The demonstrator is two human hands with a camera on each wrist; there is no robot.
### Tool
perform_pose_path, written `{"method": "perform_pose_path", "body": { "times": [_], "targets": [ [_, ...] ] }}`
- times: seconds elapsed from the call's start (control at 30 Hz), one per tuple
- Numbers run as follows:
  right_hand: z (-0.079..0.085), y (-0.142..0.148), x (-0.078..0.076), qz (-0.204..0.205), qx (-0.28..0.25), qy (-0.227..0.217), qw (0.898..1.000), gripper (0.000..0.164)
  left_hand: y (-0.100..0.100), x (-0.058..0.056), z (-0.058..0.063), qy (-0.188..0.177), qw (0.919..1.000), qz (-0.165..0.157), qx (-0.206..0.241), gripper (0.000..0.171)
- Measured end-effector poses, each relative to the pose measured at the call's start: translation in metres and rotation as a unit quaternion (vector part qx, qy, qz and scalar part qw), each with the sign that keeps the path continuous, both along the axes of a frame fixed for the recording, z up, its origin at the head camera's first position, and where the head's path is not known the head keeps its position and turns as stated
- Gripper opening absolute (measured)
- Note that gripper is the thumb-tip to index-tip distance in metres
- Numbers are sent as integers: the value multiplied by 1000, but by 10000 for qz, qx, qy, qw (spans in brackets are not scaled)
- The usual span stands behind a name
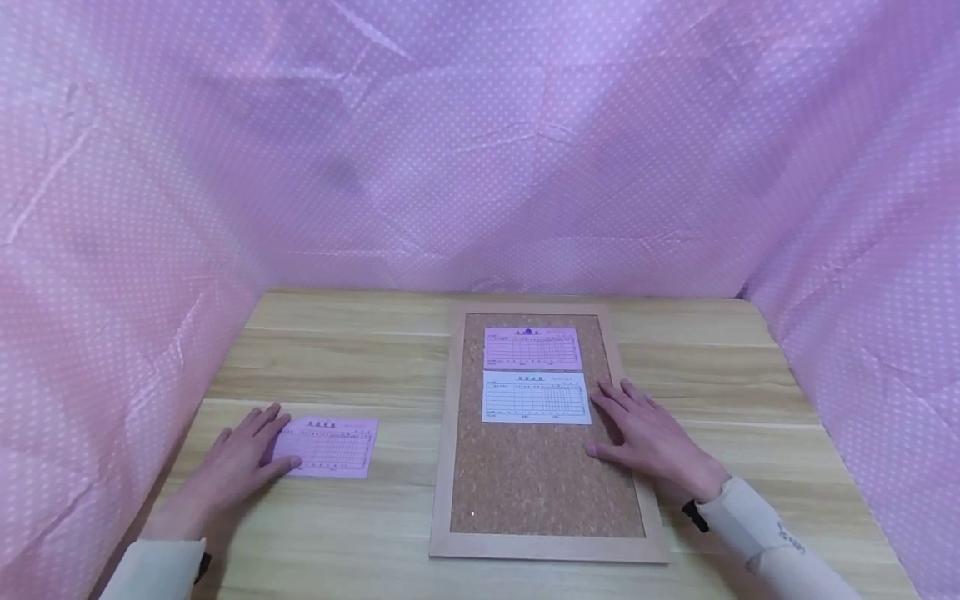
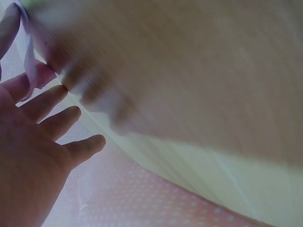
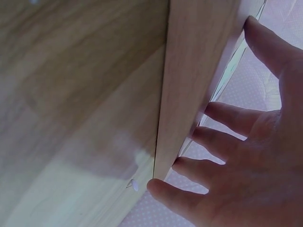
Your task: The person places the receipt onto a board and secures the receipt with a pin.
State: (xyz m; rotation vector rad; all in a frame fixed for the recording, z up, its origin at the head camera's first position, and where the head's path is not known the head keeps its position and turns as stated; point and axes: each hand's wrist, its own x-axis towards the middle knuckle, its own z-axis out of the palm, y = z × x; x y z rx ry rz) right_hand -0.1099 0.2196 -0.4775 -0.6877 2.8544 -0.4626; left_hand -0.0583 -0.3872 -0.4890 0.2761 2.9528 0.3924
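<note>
At the left in the head view, my left hand (image 1: 238, 467) pinches the left side of a pink printed form slip (image 1: 337, 450) between thumb and index finger. The slip's edge curls up off the table in the left wrist view. My right hand (image 1: 648, 433) rests on the right edge of a wood-framed cork board (image 1: 547, 483), fingers spread and fairly straight. On the cork, another pink form slip (image 1: 532, 350) lies above a white form slip (image 1: 536, 400). A purple spot marks the upper slip and a green one the lower, perhaps pins.
A tiny white dot (image 1: 472, 514) shows near the cork's lower left corner. Beside my right little finger, a small white pin-like piece (image 3: 134, 184) sits on the wooden table (image 1: 367, 358). Pink dotted cloth (image 1: 480, 167) hangs around the table's back and sides.
</note>
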Motion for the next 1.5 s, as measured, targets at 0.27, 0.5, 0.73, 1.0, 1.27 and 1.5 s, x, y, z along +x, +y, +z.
{"method": "perform_pose_path", "body": {
  "times": [0.27,0.5,0.73,1.0,1.27,1.5],
  "targets": [
    [0,-1,0,-36,-21,-20,10000,86,6,0,4,653,9969,-191,385,52],
    [-1,-1,-1,-70,-6,-58,10000,86,9,1,12,490,9943,245,915,38],
    [-1,0,0,-73,-14,-53,10000,86,11,1,14,762,9873,412,1333,42],
    [-1,-1,-1,-87,-62,-97,9999,86,16,3,22,483,9838,783,1536,41],
    [-2,-1,-1,-107,-74,-121,9998,87,21,4,28,414,9796,1023,1682,40],
    [-1,-1,-1,-103,-67,-82,9999,86,26,4,32,454,9748,1080,1897,41]
  ]
}}
